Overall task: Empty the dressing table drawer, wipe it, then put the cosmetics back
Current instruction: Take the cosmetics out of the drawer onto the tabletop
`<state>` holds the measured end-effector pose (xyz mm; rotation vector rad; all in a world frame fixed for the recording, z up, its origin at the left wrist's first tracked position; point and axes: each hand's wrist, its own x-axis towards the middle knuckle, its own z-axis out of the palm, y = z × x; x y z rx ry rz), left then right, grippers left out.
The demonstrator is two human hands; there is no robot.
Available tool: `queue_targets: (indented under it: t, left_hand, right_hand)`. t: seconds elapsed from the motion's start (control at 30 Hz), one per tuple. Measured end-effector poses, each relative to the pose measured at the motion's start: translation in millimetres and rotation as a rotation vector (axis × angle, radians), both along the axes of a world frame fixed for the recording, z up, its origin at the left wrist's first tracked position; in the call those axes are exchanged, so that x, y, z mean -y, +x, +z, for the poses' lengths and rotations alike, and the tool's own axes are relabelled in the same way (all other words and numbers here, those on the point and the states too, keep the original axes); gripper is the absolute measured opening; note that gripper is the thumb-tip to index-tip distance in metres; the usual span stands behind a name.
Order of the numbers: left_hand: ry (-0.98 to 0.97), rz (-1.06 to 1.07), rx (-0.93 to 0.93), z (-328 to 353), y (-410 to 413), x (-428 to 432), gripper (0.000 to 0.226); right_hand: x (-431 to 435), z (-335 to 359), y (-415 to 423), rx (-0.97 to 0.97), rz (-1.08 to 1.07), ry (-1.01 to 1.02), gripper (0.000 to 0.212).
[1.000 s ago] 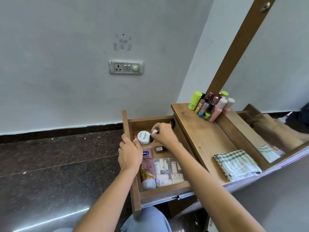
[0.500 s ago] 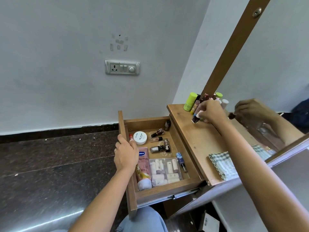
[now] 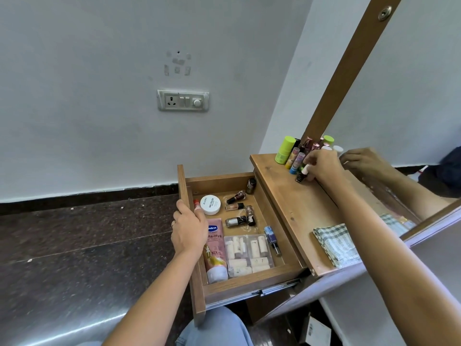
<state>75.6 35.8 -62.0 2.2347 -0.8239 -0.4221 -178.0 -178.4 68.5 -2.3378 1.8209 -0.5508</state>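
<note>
Head view, brown wooden dressing table top (image 3: 294, 208), open wooden drawer (image 3: 249, 287) beside it, my left hand (image 3: 188, 228) curled over its side wall, my right hand (image 3: 324, 166) pinching a small dark white-capped polish bottle (image 3: 302, 175) on the tabletop, near upright, cap leaning away from me.

A white-capped bottle (image 3: 301, 175) is pinched by the right hand (image 3: 324, 166) on the tabletop (image 3: 299, 213), just beside upright cosmetics (image 3: 284, 149). The open drawer (image 3: 249, 287) is gripped by the left hand (image 3: 189, 227).
</note>
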Motion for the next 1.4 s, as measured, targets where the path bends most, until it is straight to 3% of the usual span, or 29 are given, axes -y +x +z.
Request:
queue_targets:
  t: [0.2, 0.3, 0.4, 0.47, 0.53, 0.63, 0.8, 0.97, 1.2, 1.4]
  left_hand:
    - [-0.004, 0.005, 0.002, 0.0, -0.1, 0.3, 0.054]
    - [-0.009, 0.003, 0.004, -0.4, 0.0, 0.0, 0.054]
    - [-0.012, -0.001, 0.005, -0.4, 0.1, -0.2, 0.054]
    - [-0.014, 0.003, 0.007, -0.5, 0.7, -0.3, 0.054]
    - [-0.008, 0.009, 0.001, -0.1, 0.2, -0.4, 0.054]
    - [0.004, 0.012, 0.008, 2.0, -1.3, -0.9, 0.053]
    - [0.008, 0.010, 0.011, 1.3, 0.7, -1.4, 0.053]
    - [0.011, 0.008, 0.015, 0.6, 0.6, 0.1, 0.054]
    - [-0.014, 0.004, 0.000, -1.8, 1.4, -0.8, 0.053]
    - [-0.024, 0.002, -0.004, -1.9, 0.6, -1.7, 0.053]
  right_hand:
    - [1.8, 0.6, 2.3, -0.066, -0.034, -0.020, 0.025]
    - [-18.5, 11.5, 15.3, -0.120, -0.039, -0.161, 0.028]
    - [-63.1, 4.9, 48.1, -0.077, 0.141, -0.278, 0.024]
    - [-95.2, -22.1, 77.7, -0.085, 0.344, -0.094, 0.027]
    - [-113.1, -59.7, 102.9, -0.268, 0.447, 0.105, 0.035]
    - [-112.1, -104.6, 120.2, -0.393, 0.424, 0.234, 0.042]
    - [-103.4, -129.0, 124.9, -0.451, 0.383, 0.284, 0.024]
    - [-105.5, -102.9, 125.7, -0.260, 0.371, 0.296, 0.021]
    - [-105.1, -6.0, 64.4, 0.065, 0.190, 0.207, 0.028]
    - [-69.9, 9.1, 8.4, 0.089, -0.096, 0.059, 0.022]
